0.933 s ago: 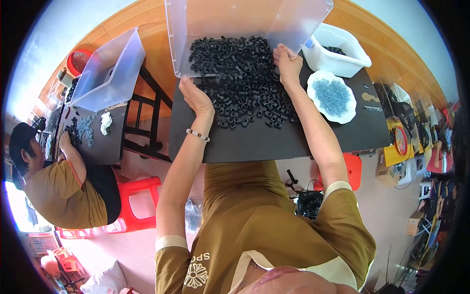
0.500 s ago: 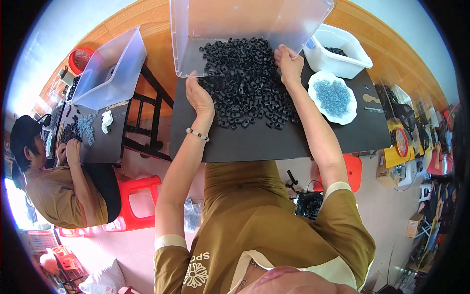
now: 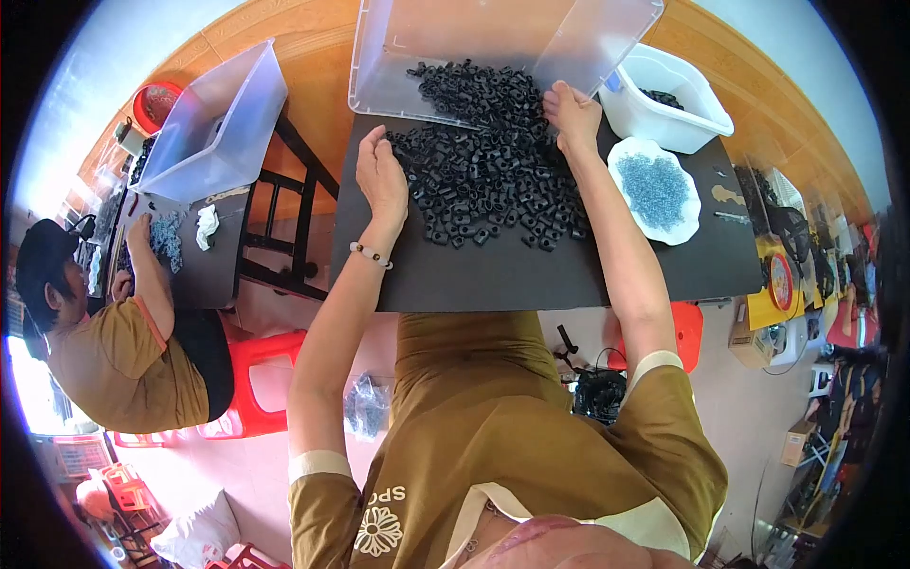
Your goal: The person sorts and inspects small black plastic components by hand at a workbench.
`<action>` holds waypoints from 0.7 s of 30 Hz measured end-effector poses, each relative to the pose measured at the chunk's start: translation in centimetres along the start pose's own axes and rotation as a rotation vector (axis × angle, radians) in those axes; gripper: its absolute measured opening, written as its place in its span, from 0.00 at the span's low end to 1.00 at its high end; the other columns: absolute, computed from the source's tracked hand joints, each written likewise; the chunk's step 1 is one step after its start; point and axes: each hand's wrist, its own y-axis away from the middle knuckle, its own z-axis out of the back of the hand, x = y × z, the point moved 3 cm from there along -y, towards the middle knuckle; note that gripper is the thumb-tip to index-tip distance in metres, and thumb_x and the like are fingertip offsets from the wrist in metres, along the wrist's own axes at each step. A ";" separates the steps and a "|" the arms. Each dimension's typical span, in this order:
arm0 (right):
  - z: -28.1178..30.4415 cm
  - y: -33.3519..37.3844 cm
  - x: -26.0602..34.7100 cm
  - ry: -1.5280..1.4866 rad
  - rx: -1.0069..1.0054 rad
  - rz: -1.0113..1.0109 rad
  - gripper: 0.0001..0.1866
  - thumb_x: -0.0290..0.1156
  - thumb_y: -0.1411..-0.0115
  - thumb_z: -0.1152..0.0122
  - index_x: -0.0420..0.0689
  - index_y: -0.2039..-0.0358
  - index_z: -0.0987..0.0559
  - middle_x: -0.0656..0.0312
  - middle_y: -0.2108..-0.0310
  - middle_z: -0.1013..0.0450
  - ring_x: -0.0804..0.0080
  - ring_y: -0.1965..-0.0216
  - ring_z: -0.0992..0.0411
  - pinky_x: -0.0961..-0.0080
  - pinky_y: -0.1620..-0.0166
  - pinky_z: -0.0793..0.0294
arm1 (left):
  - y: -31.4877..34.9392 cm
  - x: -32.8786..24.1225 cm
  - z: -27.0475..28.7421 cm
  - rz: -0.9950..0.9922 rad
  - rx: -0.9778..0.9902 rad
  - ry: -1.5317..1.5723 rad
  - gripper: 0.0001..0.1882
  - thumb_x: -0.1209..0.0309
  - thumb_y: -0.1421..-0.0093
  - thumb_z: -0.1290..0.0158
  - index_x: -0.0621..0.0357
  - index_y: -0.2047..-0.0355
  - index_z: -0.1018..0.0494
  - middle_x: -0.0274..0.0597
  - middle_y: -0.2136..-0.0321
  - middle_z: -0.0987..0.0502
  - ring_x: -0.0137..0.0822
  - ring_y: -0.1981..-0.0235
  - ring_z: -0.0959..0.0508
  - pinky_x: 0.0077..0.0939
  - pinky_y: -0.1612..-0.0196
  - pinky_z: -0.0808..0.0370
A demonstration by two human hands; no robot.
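Observation:
A heap of small black plastic parts (image 3: 483, 166) spreads from a tipped clear plastic bin (image 3: 493, 47) onto a black table (image 3: 531, 275). My left hand (image 3: 381, 175) lies flat at the heap's left edge, fingers together and touching the parts. On the heap's upper right my right hand (image 3: 572, 116) rests with fingers curled over the parts, next to the bin's rim. Neither hand visibly grips a single piece.
A white plate of small blue-grey pieces (image 3: 654, 188) and a white tub (image 3: 668, 100) sit to the right. At the left, another person (image 3: 114, 322) works at a second black table (image 3: 180, 251) with a clear bin (image 3: 213, 123). A red stool (image 3: 261, 379) stands below.
The heap has been drawn further out of the bin toward me. Both my hands have slid with it, nearer on the table. The person at left has shifted an arm.

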 end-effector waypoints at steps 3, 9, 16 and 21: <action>0.4 -0.3 0.2 0.026 -0.001 0.005 0.15 0.32 0.34 0.37 0.30 0.57 0.18 0.58 0.73 0.21 0.75 0.77 0.26 0.79 0.75 0.28 | -1.2 0.6 0.1 0.034 0.016 0.012 0.20 0.66 0.30 0.56 0.65 0.46 0.25 0.52 0.50 0.20 0.43 0.47 0.22 0.34 0.41 0.31; 0.5 -0.4 0.3 0.042 -0.011 -0.016 0.17 0.33 0.34 0.37 0.30 0.55 0.18 0.57 0.71 0.20 0.73 0.75 0.24 0.78 0.72 0.25 | -2.7 0.7 0.7 -0.092 0.144 -0.065 0.23 0.59 0.28 0.56 0.64 0.46 0.24 0.53 0.50 0.19 0.45 0.45 0.22 0.34 0.40 0.31; 0.7 -0.7 0.2 0.032 -0.018 -0.012 0.18 0.34 0.34 0.37 0.30 0.54 0.18 0.55 0.68 0.19 0.69 0.73 0.22 0.75 0.70 0.23 | -2.0 0.8 -0.6 -0.184 0.254 -0.043 0.26 0.55 0.27 0.58 0.63 0.43 0.25 0.54 0.46 0.21 0.47 0.42 0.23 0.34 0.38 0.33; 0.9 -0.7 0.3 0.014 -0.030 -0.010 0.17 0.34 0.33 0.37 0.30 0.55 0.18 0.54 0.68 0.19 0.69 0.72 0.22 0.76 0.69 0.23 | -0.8 -0.6 -0.2 -0.160 0.297 -0.045 0.24 0.56 0.28 0.56 0.61 0.45 0.23 0.54 0.48 0.19 0.46 0.45 0.22 0.34 0.39 0.31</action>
